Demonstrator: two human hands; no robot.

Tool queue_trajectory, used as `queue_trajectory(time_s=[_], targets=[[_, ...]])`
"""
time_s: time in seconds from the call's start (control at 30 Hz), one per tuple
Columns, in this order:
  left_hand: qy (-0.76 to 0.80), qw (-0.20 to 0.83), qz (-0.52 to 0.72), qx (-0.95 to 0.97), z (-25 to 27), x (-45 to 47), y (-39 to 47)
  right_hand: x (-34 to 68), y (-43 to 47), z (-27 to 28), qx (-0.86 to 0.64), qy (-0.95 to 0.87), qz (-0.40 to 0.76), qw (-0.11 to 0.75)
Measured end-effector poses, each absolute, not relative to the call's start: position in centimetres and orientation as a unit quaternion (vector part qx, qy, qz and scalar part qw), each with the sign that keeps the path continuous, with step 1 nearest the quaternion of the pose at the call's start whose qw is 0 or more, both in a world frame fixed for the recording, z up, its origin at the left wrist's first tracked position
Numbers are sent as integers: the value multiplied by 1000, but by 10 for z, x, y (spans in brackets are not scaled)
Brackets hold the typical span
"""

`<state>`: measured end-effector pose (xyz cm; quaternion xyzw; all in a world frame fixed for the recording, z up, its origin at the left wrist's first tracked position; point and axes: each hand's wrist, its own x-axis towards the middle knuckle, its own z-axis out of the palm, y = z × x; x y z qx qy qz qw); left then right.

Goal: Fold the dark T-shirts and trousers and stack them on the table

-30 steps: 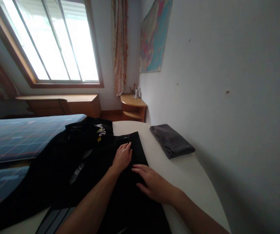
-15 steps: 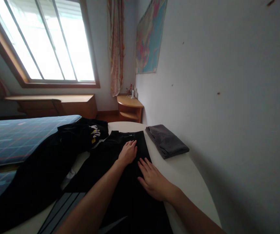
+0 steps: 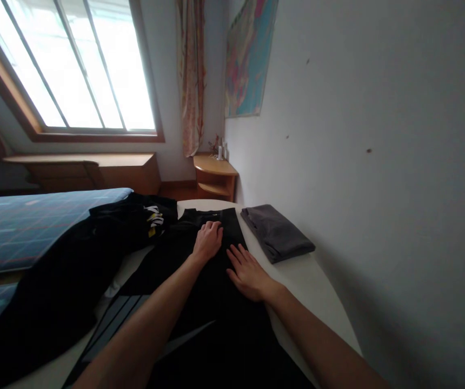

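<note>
A black garment (image 3: 200, 351) with grey stripes and a pale curved mark lies spread over a white round table (image 3: 317, 292). My left hand (image 3: 208, 239) rests on its far part, below the top edge, fingers lying on the cloth and slightly bent. Nearer to me and to the right, my right hand (image 3: 250, 273) lies flat on the same garment, its fingers spread close to the right edge. Neither hand grips anything I can see. My left forearm covers part of the striped area.
A folded dark grey cloth (image 3: 277, 232) sits at the table's right side by the wall. Another black garment (image 3: 70, 275) with white and yellow print is heaped on the left, against a blue plaid mattress (image 3: 50, 227). A corner shelf (image 3: 215, 165) stands beyond.
My view has shifted, and more of the garment's near part shows. Both hands stay on the cloth; the fingers of my left hand look a little more bent.
</note>
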<state>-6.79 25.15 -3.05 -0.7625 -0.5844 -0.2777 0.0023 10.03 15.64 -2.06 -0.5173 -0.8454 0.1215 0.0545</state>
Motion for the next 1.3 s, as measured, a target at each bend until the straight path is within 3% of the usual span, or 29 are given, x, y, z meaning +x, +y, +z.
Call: queue_trajectory(time_s=[0.37,0.6,0.97,1.3], targets=[[-578,-19,-142,-804,-44,-91,214,116,170,-24,-466,-861,167,114],[-591,-29,-138,-794,-45,-88,230,152,149,3,-442,-846,237,180],[-583,13,-195,-788,-20,-73,204,175,89,31,-508,-823,244,69],[-535,-49,-193,-821,-17,-58,167,175,65,52,-519,-797,306,-37]])
